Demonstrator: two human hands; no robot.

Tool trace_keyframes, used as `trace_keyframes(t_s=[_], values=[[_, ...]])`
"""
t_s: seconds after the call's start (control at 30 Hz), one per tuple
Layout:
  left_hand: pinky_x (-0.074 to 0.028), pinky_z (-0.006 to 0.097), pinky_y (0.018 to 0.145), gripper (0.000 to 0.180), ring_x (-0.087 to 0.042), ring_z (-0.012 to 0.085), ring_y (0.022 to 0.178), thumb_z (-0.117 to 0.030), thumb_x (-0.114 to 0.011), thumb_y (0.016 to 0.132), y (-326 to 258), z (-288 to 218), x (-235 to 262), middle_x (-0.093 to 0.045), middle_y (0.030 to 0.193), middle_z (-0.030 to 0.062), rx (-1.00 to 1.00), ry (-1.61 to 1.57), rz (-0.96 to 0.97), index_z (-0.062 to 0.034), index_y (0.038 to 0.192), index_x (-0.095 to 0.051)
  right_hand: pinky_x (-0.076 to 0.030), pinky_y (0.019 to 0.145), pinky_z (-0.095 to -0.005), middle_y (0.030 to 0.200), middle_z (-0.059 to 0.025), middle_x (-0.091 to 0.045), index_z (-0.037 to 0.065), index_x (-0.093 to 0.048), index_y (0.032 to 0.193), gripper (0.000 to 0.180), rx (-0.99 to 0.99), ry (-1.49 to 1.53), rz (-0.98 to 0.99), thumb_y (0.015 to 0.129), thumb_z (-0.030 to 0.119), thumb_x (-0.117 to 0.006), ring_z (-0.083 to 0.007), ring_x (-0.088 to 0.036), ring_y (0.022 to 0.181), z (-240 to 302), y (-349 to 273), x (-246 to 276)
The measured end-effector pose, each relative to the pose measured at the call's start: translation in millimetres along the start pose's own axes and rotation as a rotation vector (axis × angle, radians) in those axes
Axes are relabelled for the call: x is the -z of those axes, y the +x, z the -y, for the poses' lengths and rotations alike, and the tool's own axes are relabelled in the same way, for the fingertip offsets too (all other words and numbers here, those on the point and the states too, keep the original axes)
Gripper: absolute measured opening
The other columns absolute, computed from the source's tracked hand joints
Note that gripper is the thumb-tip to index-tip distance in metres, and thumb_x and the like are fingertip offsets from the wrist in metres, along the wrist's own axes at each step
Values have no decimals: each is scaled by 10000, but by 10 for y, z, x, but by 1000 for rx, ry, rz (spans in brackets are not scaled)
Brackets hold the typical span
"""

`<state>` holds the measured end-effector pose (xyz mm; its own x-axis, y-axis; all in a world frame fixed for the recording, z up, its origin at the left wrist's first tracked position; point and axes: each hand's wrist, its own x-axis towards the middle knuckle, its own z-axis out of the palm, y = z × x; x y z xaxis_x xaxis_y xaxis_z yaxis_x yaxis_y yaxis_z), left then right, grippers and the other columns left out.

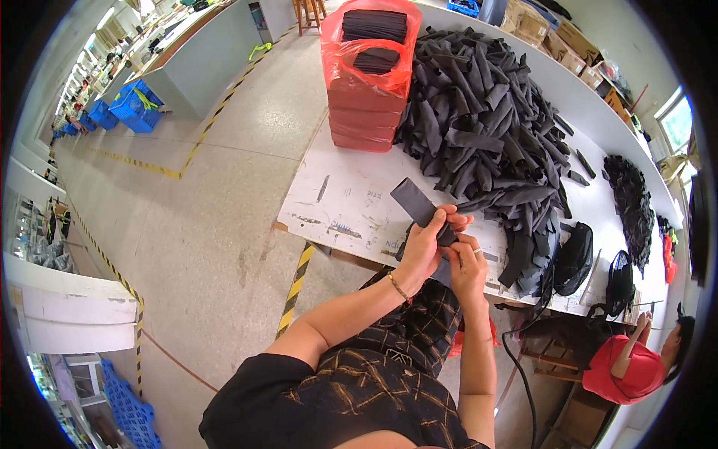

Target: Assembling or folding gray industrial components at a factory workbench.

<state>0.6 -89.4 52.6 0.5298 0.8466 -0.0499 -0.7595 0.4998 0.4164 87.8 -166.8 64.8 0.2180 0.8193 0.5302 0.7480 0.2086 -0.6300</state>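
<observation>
Above the near edge of the white table (348,213), a dark grey fabric strip (413,202) slants up and away from my hands. My left hand (424,248) pinches it, thumb on top, with a bracelet at the wrist. Close beside, my right hand (469,271) has its fingers closed on the strip's folded near end, which is partly hidden behind the fingers. Just beyond lies a big heap of similar dark fabric pieces (486,112), many of them tube-like. Left of the heap stands a red plastic bag (365,112) holding stacked black fabric pieces (374,26).
Black mesh pouches (574,254) and a second dark heap (630,209) lie further right on the table. A co-worker in a red top (624,367) sits at the right. A black cable (516,367) hangs below. Blue crates (134,105) stand on the floor at far left.
</observation>
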Motion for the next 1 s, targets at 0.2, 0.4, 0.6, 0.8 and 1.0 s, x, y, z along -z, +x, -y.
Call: trace_keyframes(t_s=[0.2, 0.4, 0.6, 0.8, 1.0], values=[[-470, 371, 957, 297, -631, 257, 1036, -266, -461, 1009, 39, -14, 37, -680, 1011, 141, 10, 0, 18, -4, 1107, -560, -496, 666, -330, 956, -130, -629, -6, -611, 868, 120, 5, -30, -28, 776, -29, -685, -274, -622, 756, 6, -39, -5], [-447, 360, 972, 327, -599, 216, 1065, -286, -460, 1006, 76, -16, 37, -644, 1162, 152, 3, 130, 83, -22, 1171, -560, -429, 721, -217, 874, 6, -576, -11, -615, 841, 120, -715, 708, -269, 874, 87, -676, -92, -514, 723, 27, -4, -230], [-412, 383, 1014, 345, -561, 206, 1129, -306, -475, 997, 167, -210, 62, -598, 1247, 153, -7, 36, 152, -30, 1187, -556, -435, 715, -225, 935, 0, -567, 13, -604, 970, 99, -688, 843, -343, 909, 87, -630, -79, -505, 795, 87, 59, -114], [-531, 437, 891, 277, -623, 289, 1038, -199, -617, 929, 163, -397, 258, -641, 1093, 179, -85, 34, -32, 4, 1114, -585, -452, 699, -259, 873, -65, -614, 12, -631, 876, 77, -301, 268, -343, 822, -3, -684, -161, -563, 752, 17, 69, -114], [-546, 446, 870, 158, -670, 313, 937, -99, -604, 925, 142, -625, 444, -683, 972, 155, -104, 82, -52, 11, 1035, -627, -457, 710, -260, 862, -65, -608, 14, -635, 880, 103, -260, 299, -288, 807, 7, -706, -163, -576, 798, 67, -20, -91]])
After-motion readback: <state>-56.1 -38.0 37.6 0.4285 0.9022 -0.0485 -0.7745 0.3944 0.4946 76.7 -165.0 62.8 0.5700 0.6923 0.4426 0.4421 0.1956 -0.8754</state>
